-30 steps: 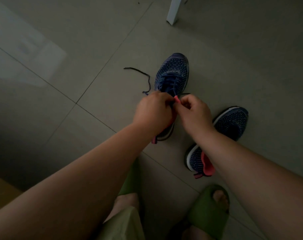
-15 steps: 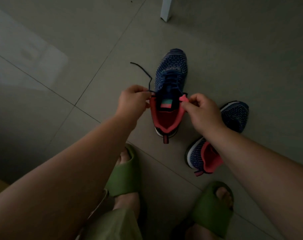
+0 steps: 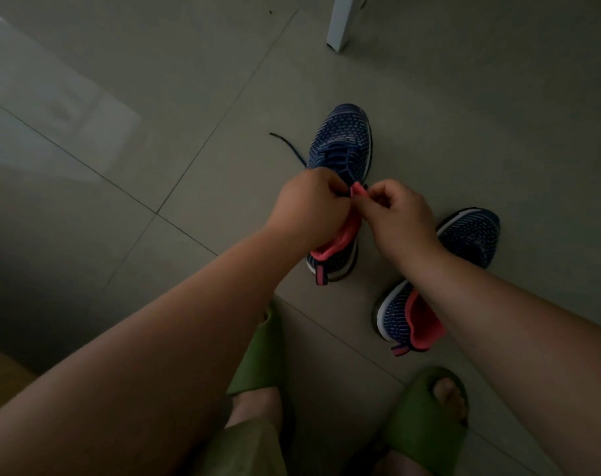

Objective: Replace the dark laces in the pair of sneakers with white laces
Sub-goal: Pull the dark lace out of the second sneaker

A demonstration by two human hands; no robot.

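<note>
Head cam, only 1 view here, and it's pretty dim. Both hands are down over the far sneaker [image 3: 343,146], a navy knit one with a pink lining, sitting on the grey tiled floor [image 3: 154,97] with its toe pointing away from the person.

The left hand [image 3: 309,207] is curled up tight right over the shoe's opening, fingers bunched at the top of the lacing. It looks like it's pinching the dark lace [image 3: 288,146] there, though the actual contact is tucked under the fingers so I can't be totally sure. The loose end of that lace runs out from just past the left knuckles and trails off across the tile to the left.

The right hand [image 3: 402,221] is just beside the left one, nearly touching it, fingers curled and pinching the pink tongue [image 3: 358,191] of the shoe between thumb and forefinger.

The 2nd sneaker [image 3: 464,242] lies under and behind the right wrist, angled off to the right, heel and pink collar poking out near the forearm.

Closer in, below both arms, are 2 green slides [image 3: 426,407] on the person's feet. A white furniture leg [image 3: 342,22] stands well beyond the hands.
</note>
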